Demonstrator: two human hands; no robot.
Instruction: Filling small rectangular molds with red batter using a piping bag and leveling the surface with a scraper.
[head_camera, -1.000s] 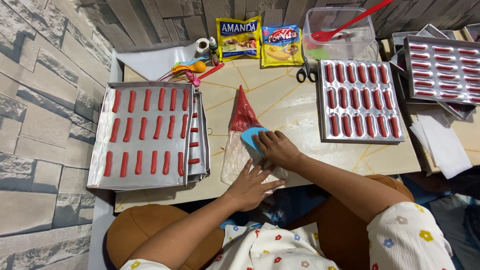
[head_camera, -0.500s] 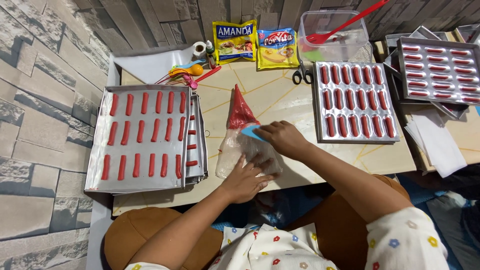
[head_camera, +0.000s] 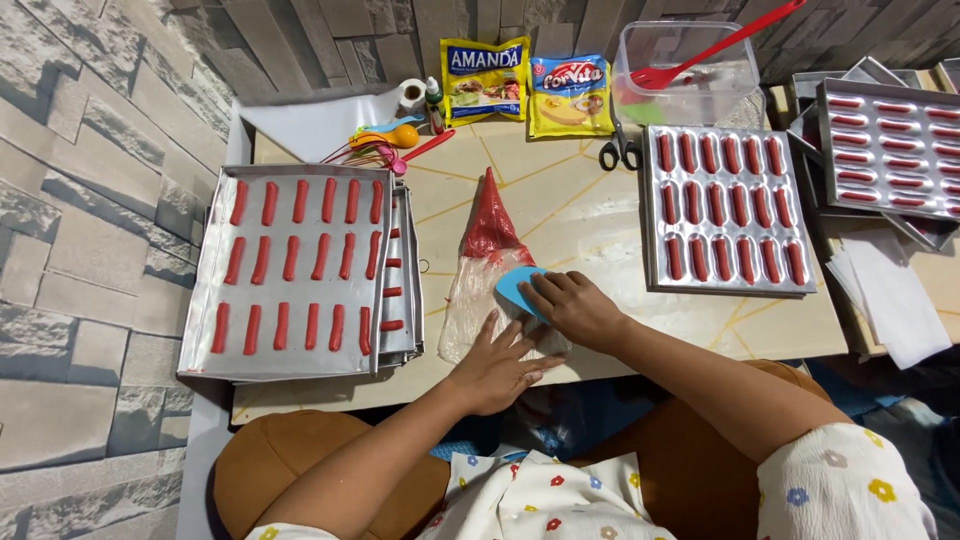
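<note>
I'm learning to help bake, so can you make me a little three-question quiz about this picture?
1. True or false: the right hand presses a blue scraper on the piping bag.
2. What colour is the batter in the piping bag? A green, B red, C white.
3. Fill in: the left hand lies flat on the bag's clear ____ end.

Key
1. True.
2. B. The same red shows in the strips on the tray to the left and the mould tray to the right.
3. Wide (open) end, nearest the person; the red batter sits toward the pointed tip.
</note>
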